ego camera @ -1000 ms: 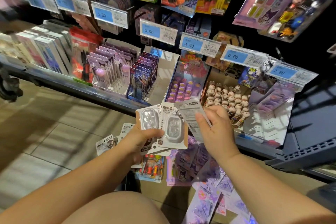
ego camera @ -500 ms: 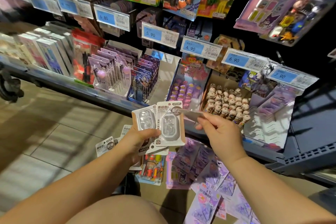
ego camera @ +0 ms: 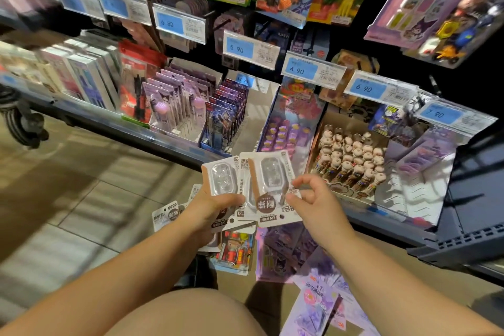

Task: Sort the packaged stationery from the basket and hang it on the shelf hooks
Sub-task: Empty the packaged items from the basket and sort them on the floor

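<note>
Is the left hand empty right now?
No, the left hand grips a fan of blister packs by their lower parts.

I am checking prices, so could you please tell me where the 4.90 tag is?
In the head view, the 4.90 tag hangs right of centre, between the 5.90 tag and the 6.90 tag.

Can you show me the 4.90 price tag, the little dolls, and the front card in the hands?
4.90 price tag [ego camera: 300, 70]: head view, blue part with the number.
little dolls [ego camera: 351, 155]: head view, heads in the middle.
front card [ego camera: 272, 176]: head view, clear plastic bubble.
</note>
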A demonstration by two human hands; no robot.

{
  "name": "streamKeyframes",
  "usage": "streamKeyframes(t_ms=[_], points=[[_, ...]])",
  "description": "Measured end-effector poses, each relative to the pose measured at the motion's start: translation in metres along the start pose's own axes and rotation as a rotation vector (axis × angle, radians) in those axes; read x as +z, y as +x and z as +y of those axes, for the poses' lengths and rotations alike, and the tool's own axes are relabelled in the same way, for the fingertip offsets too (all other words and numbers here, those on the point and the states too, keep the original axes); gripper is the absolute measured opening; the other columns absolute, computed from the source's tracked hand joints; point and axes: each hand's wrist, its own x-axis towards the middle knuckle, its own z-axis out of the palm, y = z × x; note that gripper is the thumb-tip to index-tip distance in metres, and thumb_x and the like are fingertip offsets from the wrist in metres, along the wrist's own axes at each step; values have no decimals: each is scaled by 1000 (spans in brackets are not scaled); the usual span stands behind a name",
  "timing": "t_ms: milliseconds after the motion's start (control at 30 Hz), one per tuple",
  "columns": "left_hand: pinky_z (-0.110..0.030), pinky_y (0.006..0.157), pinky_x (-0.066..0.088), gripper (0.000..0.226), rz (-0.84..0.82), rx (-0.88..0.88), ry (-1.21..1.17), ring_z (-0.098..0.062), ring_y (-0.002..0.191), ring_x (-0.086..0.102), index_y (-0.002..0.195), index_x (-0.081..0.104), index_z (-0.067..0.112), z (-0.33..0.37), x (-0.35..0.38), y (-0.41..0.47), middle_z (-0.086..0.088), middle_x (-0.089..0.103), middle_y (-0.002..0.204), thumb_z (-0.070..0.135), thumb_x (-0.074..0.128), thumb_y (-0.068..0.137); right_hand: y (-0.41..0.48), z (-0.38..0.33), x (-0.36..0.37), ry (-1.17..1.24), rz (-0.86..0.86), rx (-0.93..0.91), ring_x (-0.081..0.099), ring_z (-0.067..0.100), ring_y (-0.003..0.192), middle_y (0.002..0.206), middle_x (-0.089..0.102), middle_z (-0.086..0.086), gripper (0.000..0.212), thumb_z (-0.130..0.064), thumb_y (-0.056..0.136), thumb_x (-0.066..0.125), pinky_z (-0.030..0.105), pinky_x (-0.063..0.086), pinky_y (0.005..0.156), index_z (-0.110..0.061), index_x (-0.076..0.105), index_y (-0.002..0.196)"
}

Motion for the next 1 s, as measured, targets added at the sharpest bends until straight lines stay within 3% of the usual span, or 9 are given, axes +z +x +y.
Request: streamKeyframes(t_ms=[233, 367, 467, 533, 633, 767, 833, 900, 1000], points=[[-43, 64, 59, 58, 77, -75, -34, -33, 75, 72, 117, 58, 4, -12, -30, -22, -20, 73, 94, 2, 70, 61, 19, 10, 46, -329, -150, 99, 48, 16, 70, 97, 59, 7, 27, -29, 93, 60, 29, 33, 55, -23, 43, 113], [-47, 73, 57, 59, 209, -97, -34, -38, 81, 69, 117, 58, 7, -21, -63, -35, -24, 71, 99, 1, 73, 60, 29, 12, 81, -511, -301, 107, 54, 19, 95, 112, 57, 1, 29, -32, 94, 58, 28, 41, 72, -25, 48, 120], [-45, 74, 56, 35, 387, -149, -23, -36, 73, 67, 103, 62, 2, -27, -84, -33, -23, 72, 86, -7, 72, 71, 35, 13, 106, -594, -414, 99, 58, 22, 99, 123, 57, 1, 24, -23, 93, 54, 29, 48, 79, -34, 53, 114], [-40, 66, 55, 17, 505, -196, 28, -30, 60, 66, 95, 65, -1, -32, -95, -31, -16, 72, 70, -7, 67, 79, 38, 16, 119, -709, -542, 81, 56, 26, 113, 133, 54, 4, 41, -14, 92, 48, 30, 48, 91, -34, 51, 129], [-30, 53, 54, 35, 611, -211, 176, -26, 59, 70, 105, 64, -2, -43, -114, -20, -14, 74, 77, 7, 79, 75, 36, 15, 128, -877, -726, 62, 47, 28, 128, 147, 42, 5, 58, -4, 92, 41, 28, 43, 99, -29, 39, 145], [-30, 52, 50, 51, 792, -321, 477, -27, 67, 64, 115, 43, 4, -47, -131, -2, -16, 65, 98, 25, 77, 82, 36, 18, 117, -827, -717, 82, 57, 18, 91, 133, 50, 5, 60, 1, 93, 36, 21, 40, 60, -31, 40, 144], [-27, 45, 51, 41, 750, -352, 607, -26, 65, 65, 116, 49, 3, -48, -133, 7, -15, 67, 88, 25, 70, 88, 36, 22, 109, -773, -690, 102, 41, 7, 65, 138, 48, 8, 59, 1, 93, 36, 19, 33, 51, -32, 43, 142], [-26, 40, 50, 40, 744, -384, 730, -22, 62, 65, 116, 54, 3, -51, -135, 14, -11, 66, 82, 30, 67, 89, 35, 27, 100, -721, -665, 126, 42, 11, 63, 137, 49, 9, 58, 0, 94, 37, 21, 36, 49, -34, 46, 139], [-37, 70, 56, 58, 732, -416, 1089, -30, 97, 64, 136, 43, 13, -56, -134, 21, -14, 57, 121, 40, 57, 88, 31, 35, 88, -668, -630, 160, 43, 11, 61, 136, 49, 7, 50, -5, 95, 41, 21, 35, 47, -34, 49, 136]])
